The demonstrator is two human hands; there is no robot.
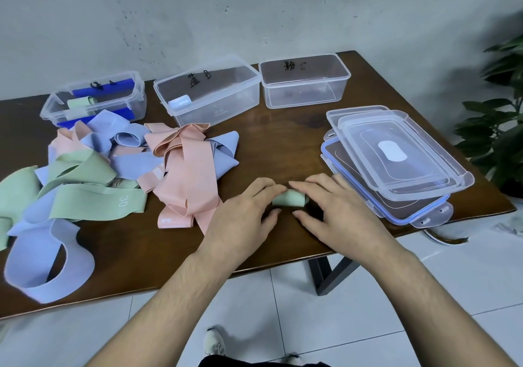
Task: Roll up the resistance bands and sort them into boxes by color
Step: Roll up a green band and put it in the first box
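Your left hand point(243, 214) and right hand point(331, 205) pinch the small green rolled band point(288, 199) between curled fingers, so it is ready for the far-left clear plastic box point(93, 100), but the big pile of loose soft bands point(113, 168) left of your fingers waits.

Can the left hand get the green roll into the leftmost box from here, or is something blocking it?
Probably yes: the leftmost box stands open, lid off. The left hand would carry the green roll over the loose bands; nothing tall stands between.
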